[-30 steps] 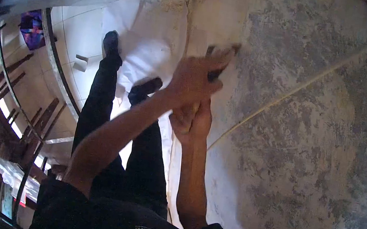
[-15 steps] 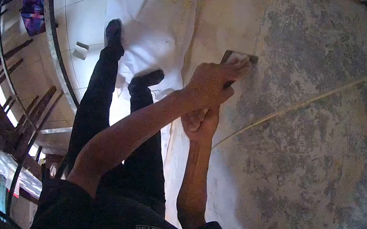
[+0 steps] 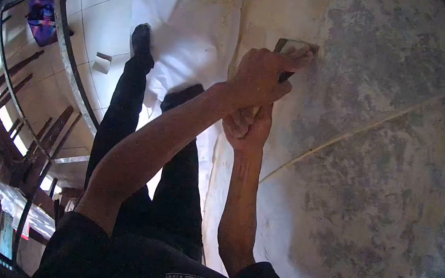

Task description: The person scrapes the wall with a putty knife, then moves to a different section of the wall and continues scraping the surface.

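Against the patchy wall (image 3: pixel 364 174) is a putty knife (image 3: pixel 296 46) with a wide dark-edged blade and some pale material on it. My left hand (image 3: pixel 264 77) is closed round the tool near the blade, its fingers pressed over the blade. Just below, my right hand (image 3: pixel 247 126) is closed, its fingers curled at the handle end, mostly hidden by the left hand. The blade lies at the border between a smooth pale strip and the mottled grey area; whether its edge touches the wall is hard to tell.
A raised line (image 3: pixel 347 134) runs diagonally across the wall. White sheeting (image 3: pixel 183 49) covers the floor beside my feet. Further left are a small grey piece (image 3: pixel 102 63) on the tiles, a curved metal bar (image 3: pixel 69 62), a purple bag (image 3: pixel 41 19) and wooden furniture (image 3: pixel 43 155).
Both hands and the putty knife have moved a little upward in the view along the wall. The grip looks the same.
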`<state>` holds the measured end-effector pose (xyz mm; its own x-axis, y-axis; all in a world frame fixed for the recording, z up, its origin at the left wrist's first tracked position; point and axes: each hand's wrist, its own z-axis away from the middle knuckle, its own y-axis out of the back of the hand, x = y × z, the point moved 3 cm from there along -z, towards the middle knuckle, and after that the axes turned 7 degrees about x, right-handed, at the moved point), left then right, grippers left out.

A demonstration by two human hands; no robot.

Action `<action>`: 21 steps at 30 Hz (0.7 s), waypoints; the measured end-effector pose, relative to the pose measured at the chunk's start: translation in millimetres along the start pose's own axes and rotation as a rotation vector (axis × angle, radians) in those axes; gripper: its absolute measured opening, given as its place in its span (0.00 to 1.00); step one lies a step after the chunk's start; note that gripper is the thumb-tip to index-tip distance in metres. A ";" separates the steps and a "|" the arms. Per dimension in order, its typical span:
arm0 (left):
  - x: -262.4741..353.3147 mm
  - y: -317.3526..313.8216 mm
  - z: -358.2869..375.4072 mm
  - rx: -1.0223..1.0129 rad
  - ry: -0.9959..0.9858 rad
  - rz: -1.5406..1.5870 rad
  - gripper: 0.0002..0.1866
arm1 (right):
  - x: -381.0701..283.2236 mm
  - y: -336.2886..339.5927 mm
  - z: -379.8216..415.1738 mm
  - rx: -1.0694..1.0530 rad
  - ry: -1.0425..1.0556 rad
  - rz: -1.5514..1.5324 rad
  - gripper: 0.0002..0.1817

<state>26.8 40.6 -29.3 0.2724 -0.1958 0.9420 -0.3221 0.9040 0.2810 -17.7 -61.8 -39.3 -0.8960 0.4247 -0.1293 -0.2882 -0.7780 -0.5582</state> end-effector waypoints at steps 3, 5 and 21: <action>1.2 -6.9 6.6 0.066 -0.041 -0.057 0.35 | -1.6 5.0 7.7 -0.044 -0.003 -0.024 0.25; 0.4 -22.5 21.3 0.183 -0.167 -0.007 0.35 | -2.3 6.0 27.4 -0.043 -0.011 -0.009 0.25; -8.5 -18.0 15.8 0.151 -0.082 -0.056 0.29 | 0.0 -2.6 17.6 0.255 0.039 -0.008 0.23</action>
<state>16.0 20.0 -39.5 0.2210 -0.2802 0.9341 -0.4428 0.8246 0.3521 -22.9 -68.0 -23.4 -0.8811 0.4451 -0.1600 -0.3756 -0.8640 -0.3353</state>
